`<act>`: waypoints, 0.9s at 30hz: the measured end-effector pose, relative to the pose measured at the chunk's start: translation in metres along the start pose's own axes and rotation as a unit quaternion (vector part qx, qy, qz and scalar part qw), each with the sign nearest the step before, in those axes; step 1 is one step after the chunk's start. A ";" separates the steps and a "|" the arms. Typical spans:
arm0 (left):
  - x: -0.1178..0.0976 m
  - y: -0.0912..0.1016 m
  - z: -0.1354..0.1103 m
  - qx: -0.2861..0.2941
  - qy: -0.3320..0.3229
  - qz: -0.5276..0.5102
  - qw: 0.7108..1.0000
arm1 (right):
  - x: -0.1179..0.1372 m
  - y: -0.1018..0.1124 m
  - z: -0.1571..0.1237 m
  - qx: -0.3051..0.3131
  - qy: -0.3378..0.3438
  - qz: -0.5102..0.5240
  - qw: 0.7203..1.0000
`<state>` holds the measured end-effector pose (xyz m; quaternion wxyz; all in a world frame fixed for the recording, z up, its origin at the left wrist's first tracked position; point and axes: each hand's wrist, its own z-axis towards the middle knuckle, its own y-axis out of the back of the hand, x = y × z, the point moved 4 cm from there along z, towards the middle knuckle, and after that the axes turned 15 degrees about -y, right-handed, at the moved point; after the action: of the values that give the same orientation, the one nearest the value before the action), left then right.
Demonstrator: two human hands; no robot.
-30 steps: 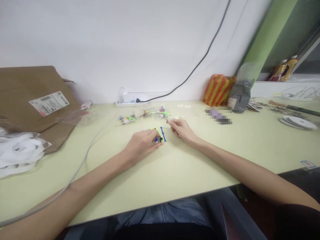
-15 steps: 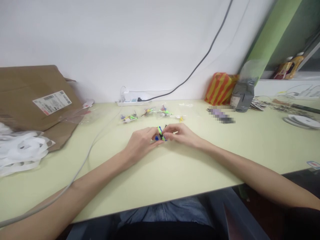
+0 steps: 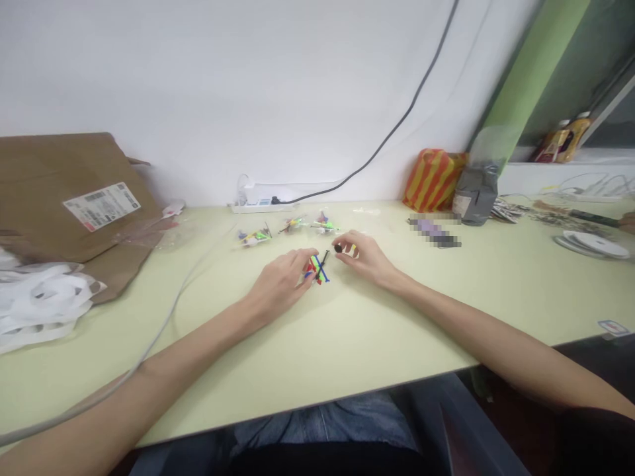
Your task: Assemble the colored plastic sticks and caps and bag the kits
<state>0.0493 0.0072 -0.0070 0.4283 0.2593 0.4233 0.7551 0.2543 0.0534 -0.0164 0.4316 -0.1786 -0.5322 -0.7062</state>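
My left hand (image 3: 280, 281) rests on the pale green table (image 3: 347, 330) with its fingers closed on a small colourful toy (image 3: 317, 269) of green, red, blue and black parts. My right hand (image 3: 364, 258) sits just to the right of it, thumb and forefinger pinching a tiny black piece (image 3: 338, 248). The two hands are a short gap apart. Behind them lie several more small colourful toys in clear bags (image 3: 290, 228).
A brown paper bag (image 3: 64, 192) and white plastic (image 3: 40, 301) lie at the left, with a grey cable (image 3: 169, 311) crossing the table. A power strip (image 3: 258, 201) sits against the wall. A striped bag (image 3: 432, 178), a grey pouch (image 3: 473, 188) and white discs (image 3: 592, 243) are at the right.
My right hand came in to the toy half a second ago, then drew back to the right with a tiny black piece pinched in its fingers. The left hand kept hold of the toy.
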 end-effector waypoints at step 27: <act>0.016 -0.012 -0.006 0.072 0.086 -0.018 0.994 | -0.058 0.026 0.024 -0.072 -0.040 -0.249 0.965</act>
<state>0.0419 0.0222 -0.0199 0.3843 0.2158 0.5164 0.7342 0.3030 0.0978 -0.0336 0.2069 -0.0993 -0.5239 -0.8202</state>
